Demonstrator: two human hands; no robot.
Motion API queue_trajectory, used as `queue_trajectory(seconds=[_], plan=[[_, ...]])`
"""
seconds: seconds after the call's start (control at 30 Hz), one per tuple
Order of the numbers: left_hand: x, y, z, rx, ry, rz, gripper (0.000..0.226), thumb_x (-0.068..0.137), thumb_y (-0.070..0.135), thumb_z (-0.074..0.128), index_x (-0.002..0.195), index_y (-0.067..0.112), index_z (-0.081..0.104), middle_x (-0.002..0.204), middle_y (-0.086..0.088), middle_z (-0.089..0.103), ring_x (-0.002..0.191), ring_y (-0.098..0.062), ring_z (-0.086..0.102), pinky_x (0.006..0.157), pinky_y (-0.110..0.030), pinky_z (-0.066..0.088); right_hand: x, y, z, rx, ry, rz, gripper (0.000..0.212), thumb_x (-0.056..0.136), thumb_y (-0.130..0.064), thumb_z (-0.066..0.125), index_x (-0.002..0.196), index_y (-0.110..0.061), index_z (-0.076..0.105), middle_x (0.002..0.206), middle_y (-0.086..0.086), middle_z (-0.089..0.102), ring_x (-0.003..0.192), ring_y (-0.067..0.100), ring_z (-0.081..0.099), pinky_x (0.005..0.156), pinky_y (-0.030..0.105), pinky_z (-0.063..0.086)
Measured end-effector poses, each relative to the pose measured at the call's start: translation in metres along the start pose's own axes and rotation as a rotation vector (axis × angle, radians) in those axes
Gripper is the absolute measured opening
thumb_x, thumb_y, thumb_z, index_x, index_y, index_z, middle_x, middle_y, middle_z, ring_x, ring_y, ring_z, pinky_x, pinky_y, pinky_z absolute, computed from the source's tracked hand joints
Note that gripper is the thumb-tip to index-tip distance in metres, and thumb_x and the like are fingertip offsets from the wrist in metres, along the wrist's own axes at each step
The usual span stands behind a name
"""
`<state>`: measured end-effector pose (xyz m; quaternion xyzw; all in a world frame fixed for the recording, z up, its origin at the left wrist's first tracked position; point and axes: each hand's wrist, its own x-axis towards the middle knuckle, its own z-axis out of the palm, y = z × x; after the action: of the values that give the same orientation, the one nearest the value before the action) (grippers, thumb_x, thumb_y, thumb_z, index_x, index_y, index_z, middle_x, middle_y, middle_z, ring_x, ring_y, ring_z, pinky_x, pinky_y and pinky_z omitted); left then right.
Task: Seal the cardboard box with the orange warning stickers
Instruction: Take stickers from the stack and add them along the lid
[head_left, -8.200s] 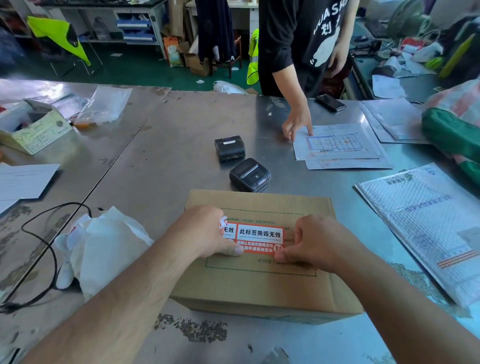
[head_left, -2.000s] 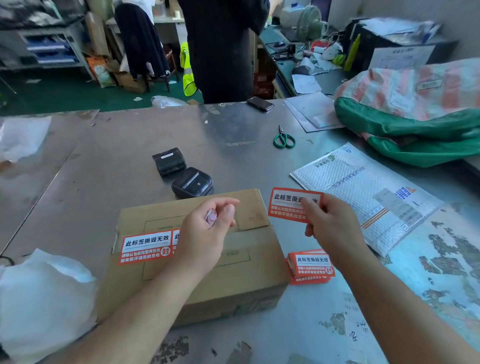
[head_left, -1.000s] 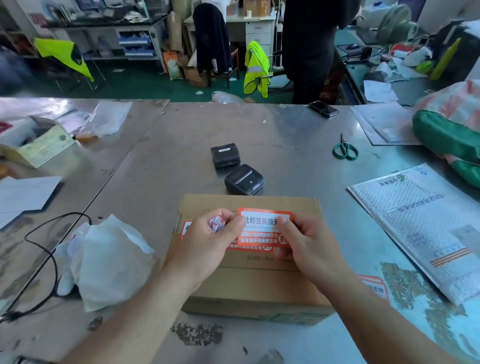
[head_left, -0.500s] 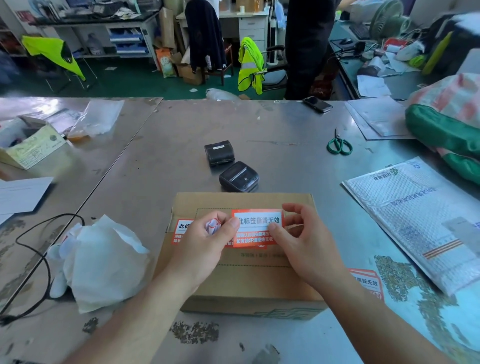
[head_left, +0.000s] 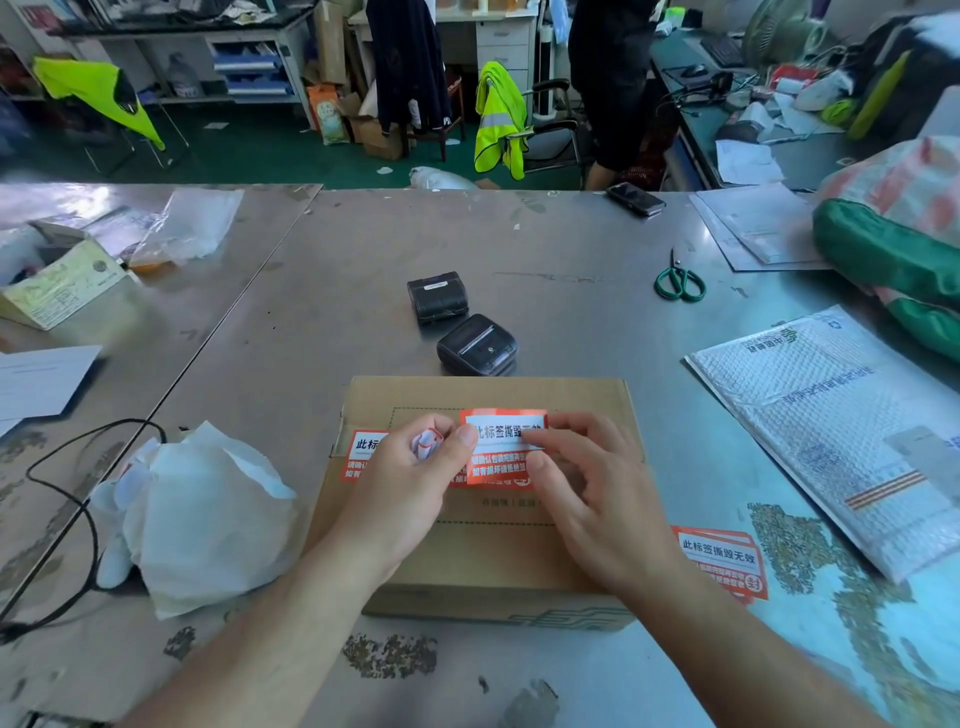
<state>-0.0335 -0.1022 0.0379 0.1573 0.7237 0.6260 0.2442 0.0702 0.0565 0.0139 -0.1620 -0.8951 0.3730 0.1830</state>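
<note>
A brown cardboard box (head_left: 493, 551) lies on the metal table in front of me. One orange warning sticker (head_left: 363, 452) is stuck across its left top edge. Both hands hold a second orange sticker (head_left: 501, 441) just above the box top. My left hand (head_left: 410, 483) pinches its left end with the thumb and also keeps a crumpled bit of backing paper (head_left: 426, 444) in its fingers. My right hand (head_left: 587, 493) grips the sticker's right end, where the paper is bent near the top. More orange stickers (head_left: 722, 561) lie on the table to the right of the box.
Two black label printers (head_left: 475, 345) sit just behind the box. Crumpled white paper (head_left: 202, 514) and a black cable (head_left: 62, 525) lie to the left, a bubble mailer (head_left: 831, 426) and green scissors (head_left: 678, 280) to the right. A person (head_left: 610, 88) stands beyond the table.
Since two seconds ago my right hand brought the second sticker from the right over the box top, and both hands now hold it. In the last half second it sank slightly.
</note>
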Motion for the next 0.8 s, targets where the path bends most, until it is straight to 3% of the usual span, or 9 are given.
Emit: queue_trajectory(seconds=[0.1, 0.17, 0.27, 0.4, 0.53, 0.7, 0.8], plan=[[0.001, 0.003, 0.0, -0.063, -0.041, -0.007, 0.023, 0.083, 0.042, 0.063, 0.067, 0.025, 0.061, 0.055, 0.006, 0.044, 0.047, -0.011, 0.027, 0.05, -0.031, 0.019, 0.001, 0.0, 0.0, 0.039, -0.023, -0.048, 0.044, 0.094, -0.053, 0.041, 0.118, -0.031, 0.071, 0.121, -0.016, 0.054, 0.118, 0.005, 0.046, 0.093, 0.005, 0.032], [0.003, 0.005, 0.002, -0.103, -0.07, -0.01, 0.023, 0.083, 0.04, 0.063, 0.072, 0.02, 0.061, 0.058, 0.003, 0.044, 0.047, -0.009, 0.029, 0.05, -0.029, 0.02, 0.001, 0.0, 0.0, 0.102, -0.056, -0.069, 0.039, 0.096, -0.047, 0.048, 0.118, -0.027, 0.073, 0.121, -0.013, 0.057, 0.115, -0.001, 0.05, 0.087, 0.0, 0.032], [0.004, 0.003, 0.004, -0.172, -0.119, -0.004, 0.038, 0.08, 0.044, 0.067, 0.082, 0.008, 0.058, 0.058, 0.002, 0.042, 0.046, -0.009, 0.027, 0.048, -0.027, 0.021, 0.001, 0.0, 0.001, 0.204, -0.076, -0.113, 0.033, 0.097, -0.037, 0.054, 0.116, -0.021, 0.074, 0.123, -0.012, 0.062, 0.104, -0.002, 0.06, 0.08, 0.005, 0.041], [0.006, 0.003, 0.007, -0.235, -0.146, -0.01, 0.024, 0.087, 0.033, 0.059, 0.064, 0.024, 0.06, 0.052, 0.007, 0.044, 0.044, -0.007, 0.028, 0.045, -0.022, 0.023, 0.001, 0.004, -0.001, 0.308, -0.09, -0.168, 0.037, 0.097, -0.035, 0.05, 0.119, -0.016, 0.072, 0.126, -0.011, 0.066, 0.114, 0.004, 0.063, 0.092, 0.021, 0.049], [0.007, 0.002, 0.008, -0.295, -0.164, -0.032, 0.024, 0.087, 0.03, 0.059, 0.064, 0.024, 0.059, 0.052, 0.007, 0.044, 0.042, -0.007, 0.028, 0.044, -0.019, 0.025, 0.001, 0.004, -0.003, 0.348, -0.104, -0.191, 0.036, 0.097, -0.031, 0.05, 0.123, -0.019, 0.071, 0.124, -0.014, 0.068, 0.106, 0.009, 0.067, 0.088, 0.032, 0.052], [0.009, -0.003, 0.007, -0.337, -0.191, -0.053, 0.017, 0.086, 0.028, 0.06, 0.073, 0.017, 0.059, 0.054, 0.004, 0.046, 0.042, -0.006, 0.03, 0.043, -0.018, 0.026, 0.0, 0.005, -0.003, 0.355, -0.099, -0.238, 0.035, 0.097, -0.028, 0.051, 0.122, -0.014, 0.072, 0.121, -0.01, 0.07, 0.111, 0.005, 0.065, 0.089, 0.018, 0.048], [0.01, -0.006, 0.005, -0.374, -0.2, -0.058, 0.014, 0.085, 0.025, 0.061, 0.073, 0.017, 0.062, 0.055, 0.002, 0.05, 0.042, -0.005, 0.032, 0.043, -0.017, 0.027, -0.001, 0.006, -0.002, 0.358, -0.105, -0.254, 0.035, 0.098, -0.027, 0.051, 0.122, -0.014, 0.073, 0.12, -0.009, 0.069, 0.11, 0.005, 0.065, 0.088, 0.017, 0.048]])
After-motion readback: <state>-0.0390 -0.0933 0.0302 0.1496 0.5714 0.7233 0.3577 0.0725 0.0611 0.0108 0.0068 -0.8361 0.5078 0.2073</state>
